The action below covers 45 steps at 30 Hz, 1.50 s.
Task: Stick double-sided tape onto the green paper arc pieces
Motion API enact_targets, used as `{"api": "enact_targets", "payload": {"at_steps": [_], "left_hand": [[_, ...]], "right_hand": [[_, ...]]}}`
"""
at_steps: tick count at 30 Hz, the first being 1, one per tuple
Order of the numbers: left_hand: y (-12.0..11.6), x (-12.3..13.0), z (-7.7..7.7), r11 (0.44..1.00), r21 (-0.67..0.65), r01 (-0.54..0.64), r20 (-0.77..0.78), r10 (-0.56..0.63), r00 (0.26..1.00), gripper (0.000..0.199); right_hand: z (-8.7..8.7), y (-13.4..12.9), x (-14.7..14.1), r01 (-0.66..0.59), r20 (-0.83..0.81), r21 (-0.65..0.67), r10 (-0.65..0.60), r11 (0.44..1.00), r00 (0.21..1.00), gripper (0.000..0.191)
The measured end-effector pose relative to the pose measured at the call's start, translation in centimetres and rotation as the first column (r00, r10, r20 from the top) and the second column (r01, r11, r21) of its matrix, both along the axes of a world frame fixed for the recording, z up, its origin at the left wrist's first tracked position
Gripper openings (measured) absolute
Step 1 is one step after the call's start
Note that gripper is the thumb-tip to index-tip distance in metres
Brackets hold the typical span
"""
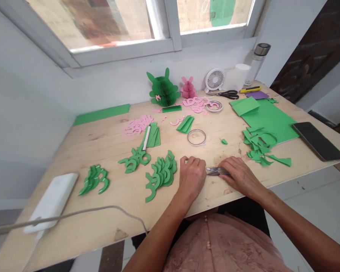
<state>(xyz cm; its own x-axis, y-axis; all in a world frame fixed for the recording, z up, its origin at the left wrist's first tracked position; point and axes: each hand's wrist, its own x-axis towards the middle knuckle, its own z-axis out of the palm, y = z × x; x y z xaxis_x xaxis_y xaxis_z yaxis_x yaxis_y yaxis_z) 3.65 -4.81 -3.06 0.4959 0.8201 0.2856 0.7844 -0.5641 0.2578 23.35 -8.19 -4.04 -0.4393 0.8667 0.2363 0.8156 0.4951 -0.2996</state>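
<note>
Below frame centre, a metal hand tool (214,172) is grasped by the palm-down right hand (239,173); left hand (193,173) curled, grip indeterminable.

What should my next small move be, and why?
I'd probably ease your left hand slightly away from the metal tool before working it. Your right hand covers one end of the tool, and the other end points towards your left hand, very close to it.

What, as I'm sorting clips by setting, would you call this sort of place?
Probably an indoor craft corner, perhaps at home: green cutouts and black scissors lie on a wooden table.
</note>
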Motion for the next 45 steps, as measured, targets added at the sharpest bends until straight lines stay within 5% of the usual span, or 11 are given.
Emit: {"api": "enact_targets", "payload": {"at_steps": [7,15,45], "left_hand": [[0.2,-0.7,0.6,0.986,-0.166,0.029,0.068,-0.018,0.998,0.014],[0.8,-0.2,1.3,0.950,-0.308,0.046,-0.029,-0.058,0.998,0.019],[0.9,-0.1,1.4,0.940,-0.330,0.082,-0.056,-0.106,0.993,0.016]], "right_hand": [[-0.1,0.0,0.1,-0.008,0.001,-0.014,0.008,1.000,1.000,0.010],[-0.3,0.1,0.2,-0.022,-0.009,0.009,0.022,1.000,1.000,0.010],[0.3,0.2,0.0,-0.039,0.035,-0.006,0.039,0.999,0.999,0.010]]}}
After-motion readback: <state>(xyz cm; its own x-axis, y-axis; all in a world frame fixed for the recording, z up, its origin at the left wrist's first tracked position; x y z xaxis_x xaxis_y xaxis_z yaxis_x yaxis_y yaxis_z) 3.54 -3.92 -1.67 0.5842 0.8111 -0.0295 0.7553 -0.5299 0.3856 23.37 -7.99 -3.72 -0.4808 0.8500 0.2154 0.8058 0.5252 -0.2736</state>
